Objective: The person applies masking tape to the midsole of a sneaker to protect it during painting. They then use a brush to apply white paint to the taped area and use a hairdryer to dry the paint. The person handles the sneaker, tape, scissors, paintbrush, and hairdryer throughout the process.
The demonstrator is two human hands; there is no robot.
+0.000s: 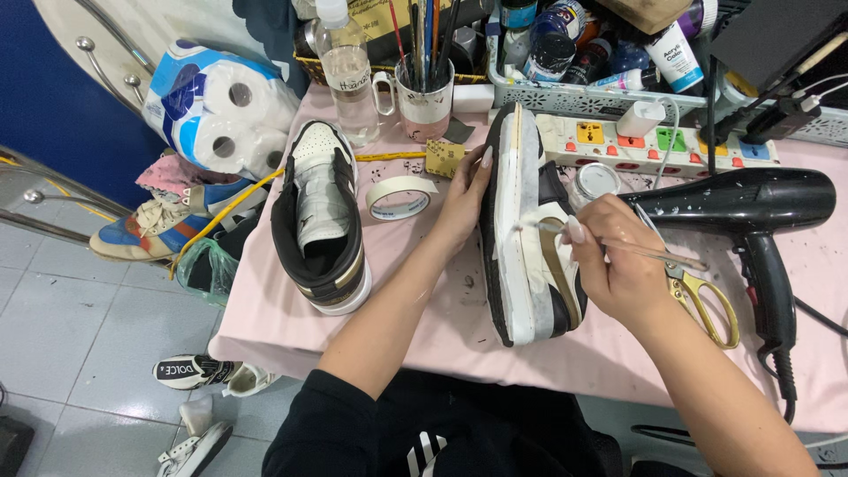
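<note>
Your left hand (464, 199) rests against the toe end of the sneaker (530, 238) that lies on its side on the pink surface (424, 318), fingers spread along the white midsole; the grip is a loose, open-fingered brace rather than a closed clasp. Your right hand (614, 265) has its grip closed on a thin paintbrush (636, 249), pinched between thumb and fingers. The brush tip meets the white midsole near the middle of the shoe, just above the tan side stripe. The sneaker lies with its sole edge toward your left hand and its black and tan upper under your right hand.

To the left of your left forearm, a second sneaker (320, 221) stands upright on the surface, laces showing, well apart from the first. A roll of masking tape (402, 196) lies flat between the two shoes. A small open jar (596, 181) sits just beside the worked sneaker, near your right hand. Scissors with yellow handles (702, 296) lie just right of your right hand, partly under the brush handle. A black hair dryer (751, 208) lies further right. A multi-socket power strip (658, 141) runs along the back, and a mug of brushes (424, 84) stands behind the tape, beside a clear plastic bottle (346, 75)
</note>
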